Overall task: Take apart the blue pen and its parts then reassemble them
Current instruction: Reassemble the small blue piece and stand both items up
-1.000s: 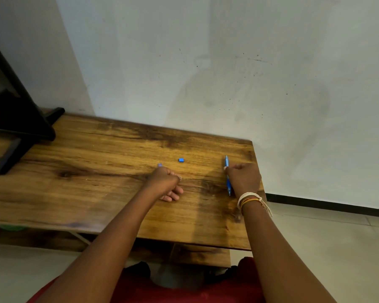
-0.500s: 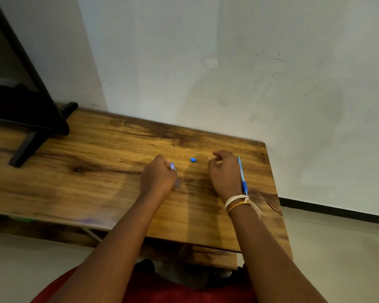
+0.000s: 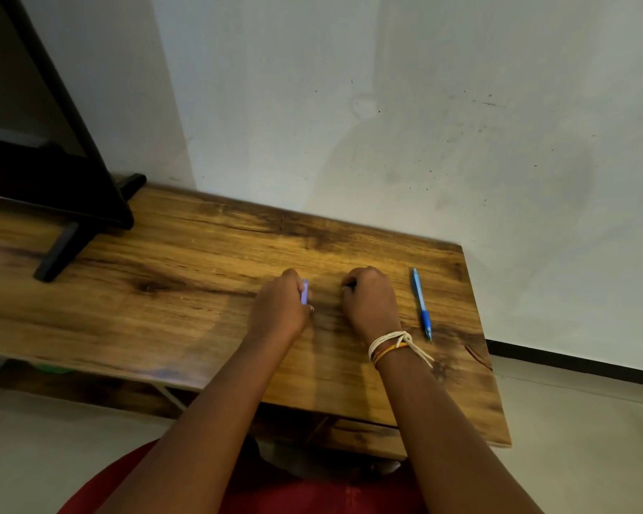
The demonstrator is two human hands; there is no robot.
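Observation:
A blue pen (image 3: pixel 421 305) lies on the wooden table (image 3: pixel 186 291) near its right edge, tip toward me, with no hand on it. My right hand (image 3: pixel 370 302), with string bands at the wrist, rests left of the pen, its fingertips pinched together on the tabletop. The small blue pen piece that lay there is hidden under those fingertips. My left hand (image 3: pixel 280 309) is closed around a short pale blue pen part (image 3: pixel 304 291), which sticks out between thumb and fingers. A narrow gap separates the two hands.
A black stand with an angled leg (image 3: pixel 58 250) occupies the table's far left. A white wall runs behind the table. The table's right edge is just beyond the pen, with pale floor below. My red clothing shows at the bottom.
My right hand has let go of the pen, moved left, and closed over the small blue piece. The pen now lies alone. My left hand has turned, showing its pale blue part.

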